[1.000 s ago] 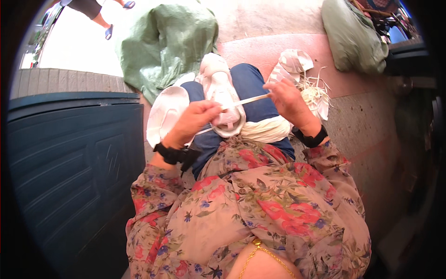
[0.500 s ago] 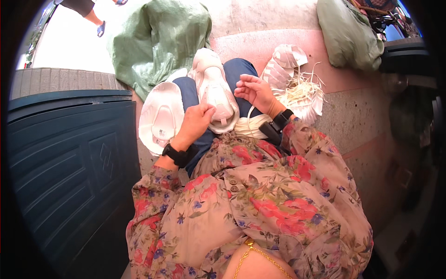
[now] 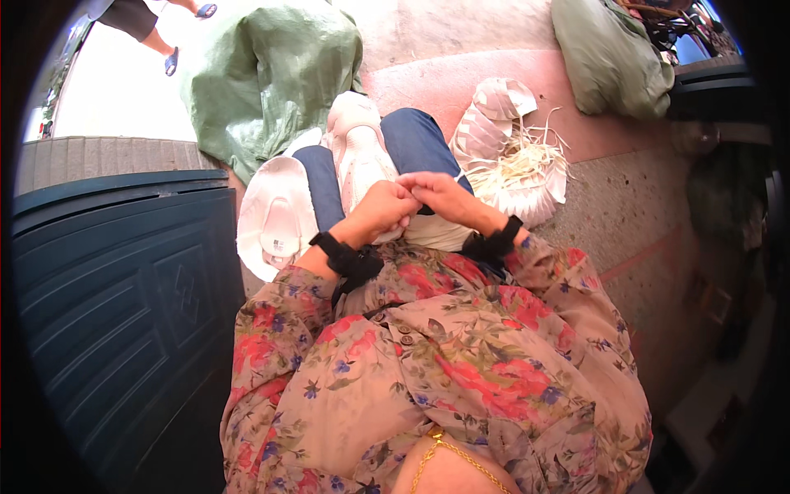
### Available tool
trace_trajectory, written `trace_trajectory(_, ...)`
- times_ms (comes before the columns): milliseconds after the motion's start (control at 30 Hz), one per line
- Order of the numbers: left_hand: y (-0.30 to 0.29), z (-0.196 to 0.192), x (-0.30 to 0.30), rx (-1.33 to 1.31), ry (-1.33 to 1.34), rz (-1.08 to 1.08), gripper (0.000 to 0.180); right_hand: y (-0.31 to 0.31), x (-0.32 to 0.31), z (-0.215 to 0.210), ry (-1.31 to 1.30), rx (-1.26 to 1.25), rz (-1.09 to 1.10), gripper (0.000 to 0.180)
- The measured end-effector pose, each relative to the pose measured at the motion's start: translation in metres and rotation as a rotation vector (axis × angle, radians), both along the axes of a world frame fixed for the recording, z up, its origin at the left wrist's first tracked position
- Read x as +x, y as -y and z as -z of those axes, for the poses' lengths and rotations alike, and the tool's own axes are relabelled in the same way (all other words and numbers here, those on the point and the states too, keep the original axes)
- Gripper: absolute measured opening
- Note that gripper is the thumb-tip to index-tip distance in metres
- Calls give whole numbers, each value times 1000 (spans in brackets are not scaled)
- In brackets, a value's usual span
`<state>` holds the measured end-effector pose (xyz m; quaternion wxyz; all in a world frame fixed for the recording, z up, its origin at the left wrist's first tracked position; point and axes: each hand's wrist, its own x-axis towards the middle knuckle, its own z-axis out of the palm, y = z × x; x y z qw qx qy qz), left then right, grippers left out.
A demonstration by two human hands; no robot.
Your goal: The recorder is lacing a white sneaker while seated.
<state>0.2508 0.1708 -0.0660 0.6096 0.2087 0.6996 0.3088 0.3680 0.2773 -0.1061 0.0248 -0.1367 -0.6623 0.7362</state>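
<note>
Toward eleven o'clock: rumpled green sack (image 3: 276, 78). At ten: passer-by's legs (image 3: 149, 36), blue sandals (image 3: 171, 62). Between one and two: second green sack (image 3: 611, 62). Between eight and nine: dark blue panelled door (image 3: 123, 313).

The crumpled green sheet (image 3: 267, 78) at far left looks like glossy plastic. The pale white lace-up shoe (image 3: 357, 148) looks matt, the near floral shirt (image 3: 362, 403) thin matt cloth, the gold chain necklace (image 3: 436, 437) shiny metal.

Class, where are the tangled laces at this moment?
In the head view, the tangled laces lie to the right of the person's right knee and right hand, among pale shoe pieces.
</note>
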Motion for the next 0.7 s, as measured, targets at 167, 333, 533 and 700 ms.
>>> trace_trajectory(167,17,-13,-28,-22,251,-172,11,0,-1,-25,86,425,-109,25)
trace_trajectory(333,26,7,-61,333,-778,-121,15,-16,-25,-27,203,345,139,27)
trace_trajectory(533,9,23,-61,243,-970,85,17,-13,-50,4,211,227,265,24)
trace_trajectory(700,10,28,-60,264,-1013,40,16,-9,-55,-3,178,487,108,24)
